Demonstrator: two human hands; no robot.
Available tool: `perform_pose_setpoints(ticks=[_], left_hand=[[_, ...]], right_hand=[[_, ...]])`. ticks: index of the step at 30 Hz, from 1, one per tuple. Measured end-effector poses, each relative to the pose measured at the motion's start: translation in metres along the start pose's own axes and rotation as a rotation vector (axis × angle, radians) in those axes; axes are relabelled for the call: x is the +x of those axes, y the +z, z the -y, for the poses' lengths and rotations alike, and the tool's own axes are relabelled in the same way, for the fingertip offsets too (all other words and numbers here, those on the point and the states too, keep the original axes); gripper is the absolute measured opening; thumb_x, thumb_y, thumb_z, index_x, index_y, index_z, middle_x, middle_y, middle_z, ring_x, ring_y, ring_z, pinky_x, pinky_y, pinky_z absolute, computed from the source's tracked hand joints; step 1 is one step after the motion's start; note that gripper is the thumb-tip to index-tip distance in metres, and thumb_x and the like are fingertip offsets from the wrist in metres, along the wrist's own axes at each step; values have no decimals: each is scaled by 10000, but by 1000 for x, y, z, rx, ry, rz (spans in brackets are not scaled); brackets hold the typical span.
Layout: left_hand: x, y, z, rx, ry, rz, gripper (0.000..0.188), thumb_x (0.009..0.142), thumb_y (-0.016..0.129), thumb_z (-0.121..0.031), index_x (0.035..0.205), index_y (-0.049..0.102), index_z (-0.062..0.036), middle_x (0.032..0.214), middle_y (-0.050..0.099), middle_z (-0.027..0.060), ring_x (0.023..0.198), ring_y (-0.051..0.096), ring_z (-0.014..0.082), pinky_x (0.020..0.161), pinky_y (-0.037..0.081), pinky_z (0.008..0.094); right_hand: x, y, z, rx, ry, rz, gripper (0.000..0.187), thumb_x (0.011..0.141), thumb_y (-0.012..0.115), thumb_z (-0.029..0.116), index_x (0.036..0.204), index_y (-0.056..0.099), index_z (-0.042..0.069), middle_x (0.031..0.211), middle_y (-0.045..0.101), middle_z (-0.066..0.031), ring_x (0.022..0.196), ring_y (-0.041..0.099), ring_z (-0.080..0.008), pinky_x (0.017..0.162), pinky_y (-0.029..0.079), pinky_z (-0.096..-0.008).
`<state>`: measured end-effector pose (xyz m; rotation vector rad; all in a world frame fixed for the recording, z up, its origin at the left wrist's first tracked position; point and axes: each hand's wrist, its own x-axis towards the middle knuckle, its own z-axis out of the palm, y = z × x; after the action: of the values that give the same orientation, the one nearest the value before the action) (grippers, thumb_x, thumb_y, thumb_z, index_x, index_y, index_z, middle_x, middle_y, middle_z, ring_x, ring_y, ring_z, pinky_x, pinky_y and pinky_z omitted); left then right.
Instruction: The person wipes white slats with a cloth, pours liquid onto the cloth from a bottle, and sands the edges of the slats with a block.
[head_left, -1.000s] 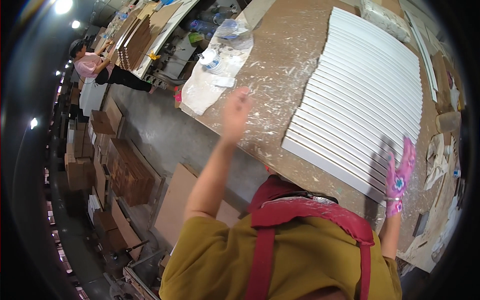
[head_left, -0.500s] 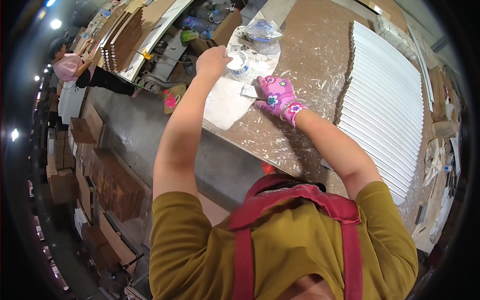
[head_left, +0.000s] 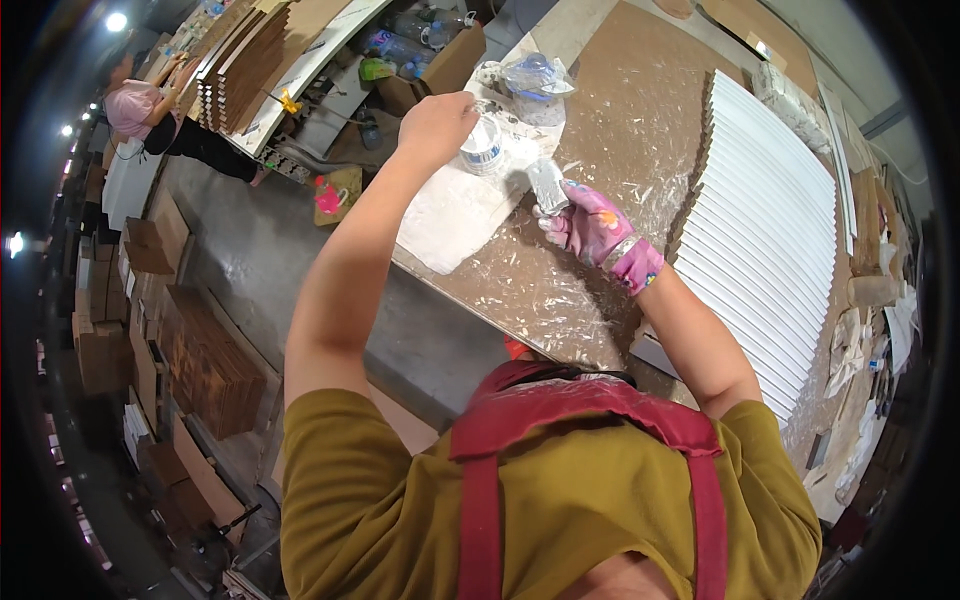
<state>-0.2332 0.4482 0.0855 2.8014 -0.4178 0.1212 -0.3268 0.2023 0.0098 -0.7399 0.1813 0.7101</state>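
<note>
- Scraper's (head_left: 546, 186) up off the cloth (head_left: 440, 225) now, so it's properly in hand: your gloved right hand (head_left: 592, 228) has it clamped, just right of the tub (head_left: 483, 152).
- Your left hand (head_left: 436, 130) is at the tub's rim, can't tell if it's pinching.

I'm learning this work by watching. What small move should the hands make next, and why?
Probably bring the putty knife to the white tub. The gloved right hand holds the knife close to the tub but apart from it, while the bare left hand is at the tub's rim, seemingly steadying it.
</note>
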Motion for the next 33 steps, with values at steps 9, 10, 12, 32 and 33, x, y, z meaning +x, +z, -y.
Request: perform_pose_setpoints(ticks=[9, 10, 12, 32, 33], left_hand=[[-13, -22, 36, -992, -444, -21, 124, 884, 615, -134, 810, 558, -53, 662, 613, 36, 553, 532, 76, 474, 364, 215], [-14, -24, 37, -993, -445, -24, 124, 884, 615, -134, 810, 558, -53, 662, 613, 36, 553, 532, 76, 474, 364, 215], [-15, -29, 39, -1115, -526, -25, 120, 888, 610, -133, 806, 553, -66, 674, 603, 19, 547, 523, 68, 466, 351, 194], [-42, -18, 59, -1456, -583, -124, 88, 947, 551, -138, 885, 533, -78, 739, 567, 16, 647, 536, 102, 542, 376, 193], [-46, -12, 61, -1554, -615, -147, 88, 948, 544, -139, 882, 532, -82, 741, 561, 13, 652, 533, 104, 542, 376, 194]], right_hand=[[47, 47, 50, -967, -382, -123, 272, 878, 646, 127, 1107, 551, 15, 1011, 641, -116, 939, 644, -220, 809, 539, -337], [52, 62, 51, -1159, -565, -160, 283, 866, 651, 143, 1107, 556, 29, 1013, 642, -123, 966, 632, -247, 831, 519, -367], [64, 73, 53, -1349, -759, -196, 293, 855, 656, 159, 1107, 561, 43, 1015, 644, -129, 993, 620, -273, 853, 499, -396], [81, 70, 48, -714, -162, -115, 251, 925, 597, 297, 1085, 600, 104, 838, 626, -10, 663, 556, -120, 534, 438, -251], [78, 75, 42, -392, -109, -49, 247, 917, 603, 286, 1075, 597, 95, 827, 629, -34, 698, 596, -160, 576, 496, -303]])
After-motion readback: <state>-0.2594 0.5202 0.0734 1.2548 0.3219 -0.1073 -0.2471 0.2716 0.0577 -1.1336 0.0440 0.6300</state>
